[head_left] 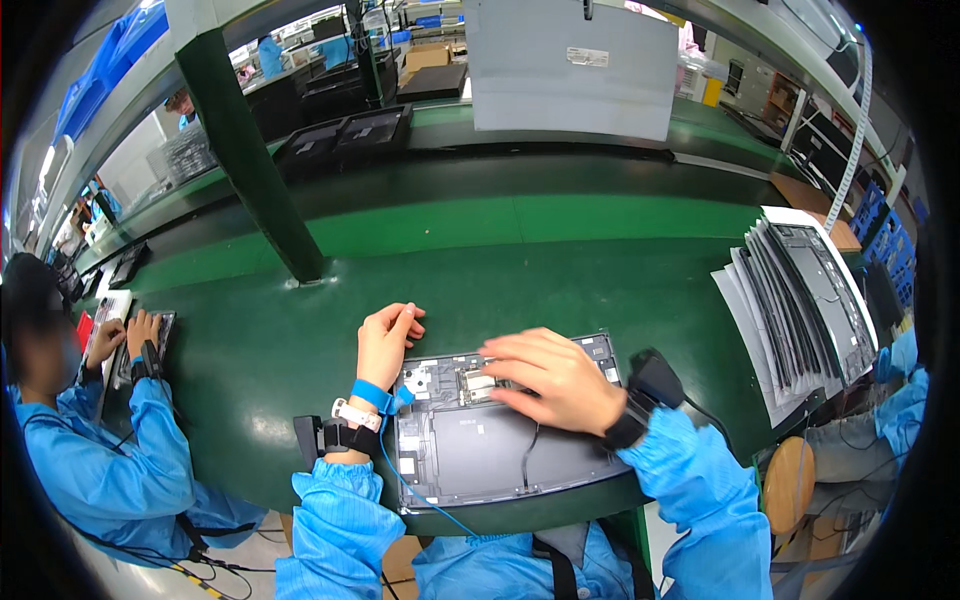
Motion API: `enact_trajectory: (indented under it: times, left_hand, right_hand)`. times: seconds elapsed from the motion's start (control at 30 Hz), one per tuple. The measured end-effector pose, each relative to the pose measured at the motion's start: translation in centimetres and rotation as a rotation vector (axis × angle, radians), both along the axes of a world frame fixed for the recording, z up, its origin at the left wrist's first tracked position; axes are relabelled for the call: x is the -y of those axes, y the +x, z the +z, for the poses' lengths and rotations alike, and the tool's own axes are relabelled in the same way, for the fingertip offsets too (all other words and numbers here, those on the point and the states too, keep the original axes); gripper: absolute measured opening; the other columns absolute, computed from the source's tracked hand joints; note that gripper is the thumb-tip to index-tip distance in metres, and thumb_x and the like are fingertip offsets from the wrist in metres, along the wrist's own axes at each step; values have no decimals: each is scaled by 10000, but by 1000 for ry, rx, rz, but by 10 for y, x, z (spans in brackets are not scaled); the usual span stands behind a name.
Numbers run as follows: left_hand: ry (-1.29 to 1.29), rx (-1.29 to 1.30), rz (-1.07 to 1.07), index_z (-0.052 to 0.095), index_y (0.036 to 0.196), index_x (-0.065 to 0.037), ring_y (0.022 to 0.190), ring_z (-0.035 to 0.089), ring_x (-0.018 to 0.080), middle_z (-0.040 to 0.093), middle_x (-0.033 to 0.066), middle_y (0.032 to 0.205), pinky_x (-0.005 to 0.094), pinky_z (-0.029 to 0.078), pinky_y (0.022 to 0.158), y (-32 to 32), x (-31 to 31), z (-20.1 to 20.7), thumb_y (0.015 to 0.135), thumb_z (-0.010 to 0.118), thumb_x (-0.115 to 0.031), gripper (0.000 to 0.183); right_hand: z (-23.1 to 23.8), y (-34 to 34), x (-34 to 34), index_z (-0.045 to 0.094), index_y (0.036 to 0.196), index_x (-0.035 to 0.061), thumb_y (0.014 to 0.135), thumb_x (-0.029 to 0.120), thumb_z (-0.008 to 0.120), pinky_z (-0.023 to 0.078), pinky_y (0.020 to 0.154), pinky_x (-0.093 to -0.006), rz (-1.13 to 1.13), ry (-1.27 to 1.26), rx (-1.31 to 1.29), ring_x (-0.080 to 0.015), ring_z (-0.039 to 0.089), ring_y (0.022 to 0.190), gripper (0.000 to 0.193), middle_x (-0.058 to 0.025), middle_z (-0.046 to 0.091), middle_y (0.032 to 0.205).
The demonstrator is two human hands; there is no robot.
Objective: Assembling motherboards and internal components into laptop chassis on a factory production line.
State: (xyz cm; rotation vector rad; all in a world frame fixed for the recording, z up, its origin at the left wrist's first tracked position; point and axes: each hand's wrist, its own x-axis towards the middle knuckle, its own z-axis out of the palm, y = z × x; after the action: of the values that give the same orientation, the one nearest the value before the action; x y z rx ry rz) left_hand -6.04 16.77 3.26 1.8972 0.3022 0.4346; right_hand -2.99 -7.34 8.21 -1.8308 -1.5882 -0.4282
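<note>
A dark grey laptop chassis part (pixel 470 450) lies flat on the green bench in front of me, with a silvery metal piece (pixel 475 385) near its far edge. My right hand (pixel 560 380) is over the far right half of the part, its fingers stretched out and slightly blurred; whether they touch it I cannot tell. Just beyond the part's far left corner, my left hand (pixel 385 340) is closed, fingers curled together, and anything in them is hidden. A blue wrist strap (pixel 373 396) with a blue cord circles my left wrist. Both wrists carry black strapped-on devices.
To the right leans a stack of similar chassis parts with white separator sheets (pixel 790 310). A green post (pixel 250 160) rises at the left, and a grey panel (pixel 570 90) stands at the back. A co-worker in blue (pixel 110 450) handles another part at the far left.
</note>
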Motion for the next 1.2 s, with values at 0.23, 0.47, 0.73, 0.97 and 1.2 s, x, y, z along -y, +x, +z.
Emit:
enact_trajectory:
  times: [0.23, 0.47, 0.73, 0.97, 1.2]
  left_hand:
    - [39, -26, 26, 673, 844, -17, 450, 475, 60, 536, 5, 512, 216, 353, 432, -5, 7, 11, 905, 512, -232, 275]
    - [23, 54, 16, 664, 824, 2, 409, 445, 66, 482, 6, 456, 232, 311, 404, 1, -8, -6, 900, 530, -240, 287]
    - [1, 122, -20, 638, 818, -10, 376, 422, 54, 485, 8, 457, 194, 288, 364, 12, -30, -34, 936, 483, -311, 359]
    - [-150, 117, 20, 631, 860, -25, 380, 422, 56, 496, 5, 484, 174, 290, 369, 14, -33, -35, 947, 444, -370, 401]
    - [-154, 152, 112, 557, 1113, -54, 543, 463, 36, 523, -1, 700, 160, 307, 360, 23, -39, -43, 952, 421, -352, 364]
  right_hand:
    - [6, -37, 108, 582, 1075, 36, 748, 15, 608, 448, 887, -357, -573, 130, -591, -267, 530, 1104, 329, -128, 564, 1160]
    - [0, -42, 150, 414, 1262, -69, 881, 141, 556, 429, 932, -342, -340, 136, -1893, -215, 490, 1159, 458, -185, 501, 1245]
    - [-17, -45, 123, 537, 1149, 16, 886, 254, 584, 437, 812, -347, -209, 192, -1916, -145, 518, 941, 358, -35, 574, 1034]
    - [-29, -44, 119, 587, 1063, -34, 908, 217, 552, 483, 742, -284, -109, 475, -1861, -131, 589, 811, 297, -65, 629, 922]
    - [-27, 37, 128, 606, 1011, -6, 913, 221, 539, 494, 760, -298, -108, 695, -1813, -149, 616, 834, 256, -68, 641, 937]
